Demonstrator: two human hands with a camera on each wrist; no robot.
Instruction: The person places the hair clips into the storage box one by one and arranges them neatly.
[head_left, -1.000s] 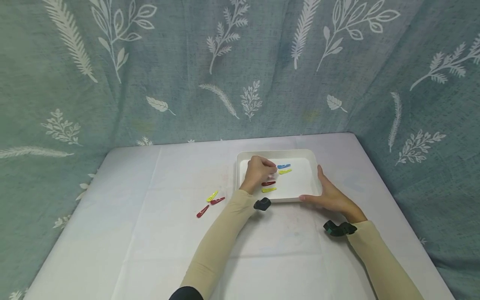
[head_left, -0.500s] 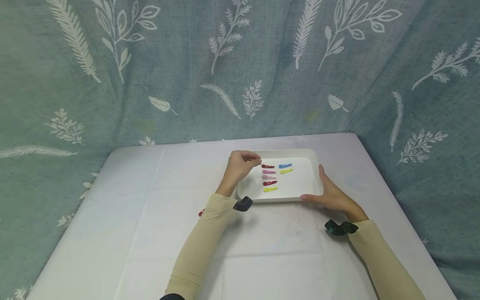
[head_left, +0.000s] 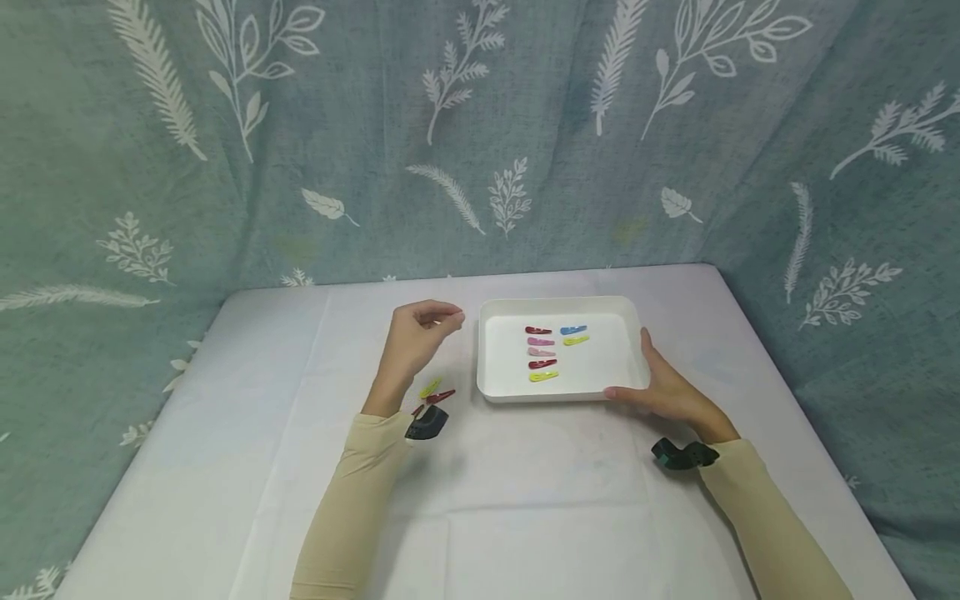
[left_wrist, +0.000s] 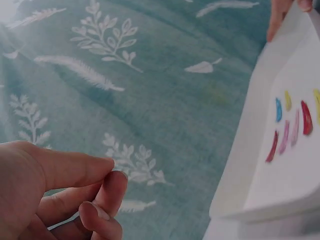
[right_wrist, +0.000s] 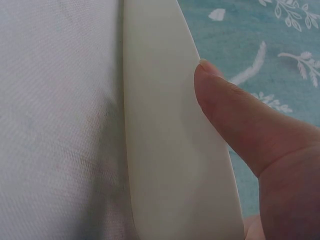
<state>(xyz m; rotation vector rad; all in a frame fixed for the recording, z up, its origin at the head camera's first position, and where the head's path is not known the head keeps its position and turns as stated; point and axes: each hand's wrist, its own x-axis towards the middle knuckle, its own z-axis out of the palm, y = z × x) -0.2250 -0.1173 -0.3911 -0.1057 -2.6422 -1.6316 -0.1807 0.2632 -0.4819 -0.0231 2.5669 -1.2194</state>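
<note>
Over the table, left of the white tray (head_left: 540, 398), hovers my left hand (head_left: 420, 337). The left wrist view shows its thumb and index fingertips close together with nothing between them, the other fingers loosely curled. My right hand (head_left: 671, 392) holds the tray's front right corner, thumb (right_wrist: 220, 95) at the rim and fingers along the right side. Inside lie snap hair clips: a left column of several, from a red clip (head_left: 538, 331) down to a yellow clip (head_left: 543, 377), and a blue clip (head_left: 573, 331) above another yellow clip (head_left: 576, 341) to their right.
Below my left hand, a loose yellow clip (head_left: 430, 388) and a red clip (head_left: 441, 397) lie on the white tablecloth (head_left: 540, 475); another red one is partly hidden by the left wrist camera (head_left: 427, 423). A leaf-patterned curtain (head_left: 465, 167) stands behind the table.
My left hand has left the red clip at the top of the tray's left column and moved left, out over the table. The right hand stays at the tray's corner.
</note>
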